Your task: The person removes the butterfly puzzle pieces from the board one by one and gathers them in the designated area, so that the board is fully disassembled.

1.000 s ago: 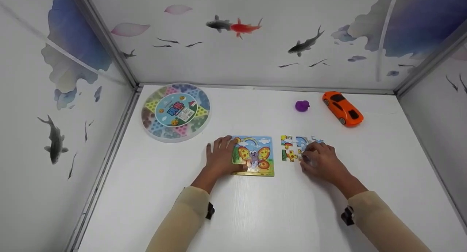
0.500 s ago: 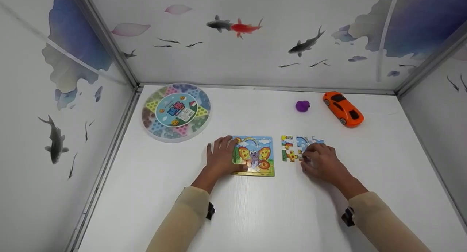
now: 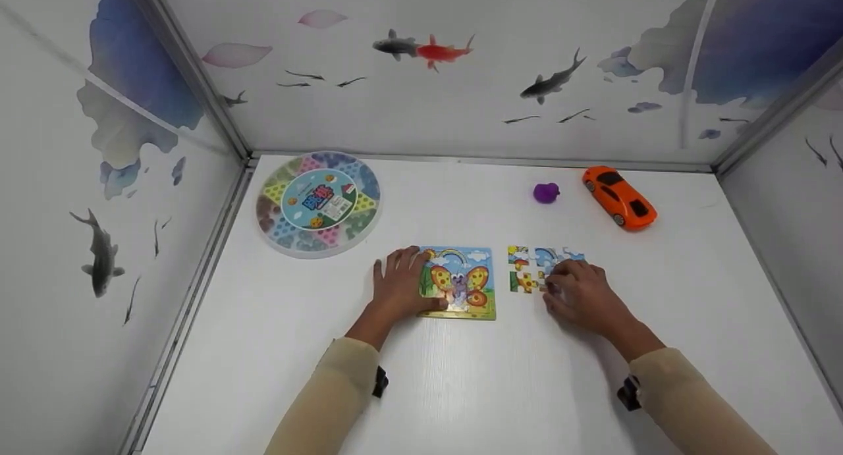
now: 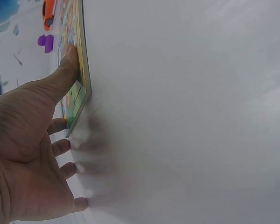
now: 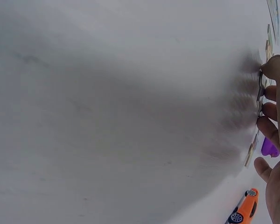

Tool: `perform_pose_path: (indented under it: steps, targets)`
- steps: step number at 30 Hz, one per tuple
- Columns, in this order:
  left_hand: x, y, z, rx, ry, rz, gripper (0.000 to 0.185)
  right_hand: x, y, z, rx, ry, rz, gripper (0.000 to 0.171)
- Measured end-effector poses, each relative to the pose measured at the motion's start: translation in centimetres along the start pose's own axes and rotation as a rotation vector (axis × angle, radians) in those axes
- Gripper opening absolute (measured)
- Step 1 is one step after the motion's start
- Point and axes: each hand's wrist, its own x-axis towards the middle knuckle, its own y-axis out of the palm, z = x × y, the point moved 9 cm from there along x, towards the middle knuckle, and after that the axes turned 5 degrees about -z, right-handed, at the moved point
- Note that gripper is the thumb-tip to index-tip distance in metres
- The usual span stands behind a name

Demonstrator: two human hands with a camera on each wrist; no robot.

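In the head view a square butterfly puzzle board (image 3: pixel 475 278) lies flat near the middle of the table. Over its left side spreads my left hand (image 3: pixel 398 287); the thumb rests on the board's face, and the left wrist view shows the other fingers along the edge and table. To the right lie several loose puzzle pieces (image 3: pixel 518 257), partly set together. My right hand (image 3: pixel 583 294) covers the lower right of these, fingers bent down. In the right wrist view its thumb and fingertips pinch a thin puzzle piece (image 5: pixel 260 86), whose picture is hidden.
At the back left of the white table (image 3: pixel 454 389) lies a round board game box (image 3: pixel 319 201). A purple toy duck (image 3: pixel 546 192) and an orange toy car (image 3: pixel 619 197) stand at the back right. Walls with painted fish enclose the sides and back.
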Motion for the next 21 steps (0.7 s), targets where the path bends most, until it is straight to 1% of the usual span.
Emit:
perform_pose_path:
  steps: [5, 12, 14, 21]
  targets:
    - [0.0, 0.1, 0.0, -0.002, 0.0, 0.002, 0.105, 0.0, -0.2, 0.4, 0.011, -0.023, -0.031, 0.032]
    - [-0.1, -0.1, -0.1, -0.004, 0.003, -0.004, 0.104, 0.8, -0.3, 2.0, 0.036, -0.042, -0.071, 0.037]
    - [-0.1, 0.0, -0.1, -0.002, 0.004, -0.005, 0.103, 1.2, 0.0, 2.6, 0.039, -0.047, -0.067, 0.038]
    - [0.0, 0.0, 0.0, 0.014, 0.003, -0.01, 0.104, 2.9, 1.2, 5.3, 0.04, -0.054, -0.007, 0.046]
